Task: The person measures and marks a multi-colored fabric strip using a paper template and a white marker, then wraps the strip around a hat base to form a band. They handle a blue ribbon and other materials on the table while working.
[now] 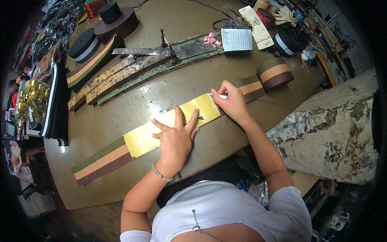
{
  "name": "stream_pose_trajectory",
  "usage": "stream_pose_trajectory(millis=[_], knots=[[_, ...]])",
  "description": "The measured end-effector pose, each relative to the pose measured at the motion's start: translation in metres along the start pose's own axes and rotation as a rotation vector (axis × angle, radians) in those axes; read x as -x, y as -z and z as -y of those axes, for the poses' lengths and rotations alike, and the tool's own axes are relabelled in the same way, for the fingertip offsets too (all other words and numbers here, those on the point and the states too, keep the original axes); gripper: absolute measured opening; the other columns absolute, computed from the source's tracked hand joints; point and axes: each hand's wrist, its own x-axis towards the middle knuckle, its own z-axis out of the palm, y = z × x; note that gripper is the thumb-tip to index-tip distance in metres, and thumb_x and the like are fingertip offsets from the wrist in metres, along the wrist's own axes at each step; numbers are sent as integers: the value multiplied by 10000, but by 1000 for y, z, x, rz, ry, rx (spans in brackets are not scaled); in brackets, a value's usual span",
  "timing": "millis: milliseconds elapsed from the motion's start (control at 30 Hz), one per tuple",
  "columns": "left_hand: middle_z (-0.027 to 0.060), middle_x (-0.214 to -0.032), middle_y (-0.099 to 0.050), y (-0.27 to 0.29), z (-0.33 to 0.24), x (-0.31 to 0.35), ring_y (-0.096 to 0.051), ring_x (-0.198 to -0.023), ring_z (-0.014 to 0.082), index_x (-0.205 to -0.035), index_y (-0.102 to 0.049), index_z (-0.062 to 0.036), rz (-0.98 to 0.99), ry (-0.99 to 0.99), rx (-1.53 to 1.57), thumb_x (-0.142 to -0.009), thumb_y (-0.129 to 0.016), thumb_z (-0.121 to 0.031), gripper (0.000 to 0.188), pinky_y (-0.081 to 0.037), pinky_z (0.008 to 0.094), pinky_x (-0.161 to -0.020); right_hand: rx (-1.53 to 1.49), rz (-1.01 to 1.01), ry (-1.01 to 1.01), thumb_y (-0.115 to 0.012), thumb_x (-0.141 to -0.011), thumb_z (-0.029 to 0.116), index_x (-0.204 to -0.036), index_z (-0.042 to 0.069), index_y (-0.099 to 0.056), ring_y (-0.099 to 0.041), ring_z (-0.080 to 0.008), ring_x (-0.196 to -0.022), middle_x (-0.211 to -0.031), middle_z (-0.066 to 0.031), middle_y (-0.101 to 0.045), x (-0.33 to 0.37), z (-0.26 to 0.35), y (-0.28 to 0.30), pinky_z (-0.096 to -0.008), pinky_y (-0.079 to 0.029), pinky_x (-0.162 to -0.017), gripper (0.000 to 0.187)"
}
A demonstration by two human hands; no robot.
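Right grip [235, 104] was clenched around a white pen [223, 97], which I saw from afar just right of the frame's centre, at the right end of a yellow plate [139, 141]. Left grip [176, 141] was spread on the plate, fingers apart, grasping nothing that I could see. The plate lay slantwise across the middle of the frame, over a strap [105, 159] with 3 stripes of green, tan and maroon; its near end reached the lower left. Toward the right of the frame, I followed the strap to a matching roll [275, 74] on the table [96, 123]. Gridded paper [237, 39] sat in the upper right.
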Motion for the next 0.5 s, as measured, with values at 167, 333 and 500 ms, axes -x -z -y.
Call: stream_pose_trajectory(millis=[167, 333, 500], knots=[[179, -1512, -337, -2, -1, 0, -446, -1013, 755, -1464, -331, -430, 2, -4, 14, -955, -448, -555, 537, -531, 700, -653, 163, -22, 182, -689, -831, 168, -716, 20, -522, -576, -350, -562, -642, -180, -593, 11, 16, 5, -403, -448, -542, 251], [180, -1515, -328, -10, -5, 3, -410, -1033, 773, -1466, -330, -420, -88, 14, -17, -957, -455, -543, 539, -522, 715, -650, 67, 46, 66, -670, -862, 155, -742, 26, -510, -589, -215, -613, -646, -133, -578, 55, 25, 38, -346, -464, -587, 239], [249, -1423, -400, -10, 4, 2, -471, -1077, 671, -1472, -366, -349, -124, -105, 19, -931, -511, -514, 583, -403, 740, -887, -562, -297, -98, -494, -1025, 209, -912, 37, -509, -608, -142, -664, -808, -111, -646, 69, 13, 52, -297, -508, -613, 206]])
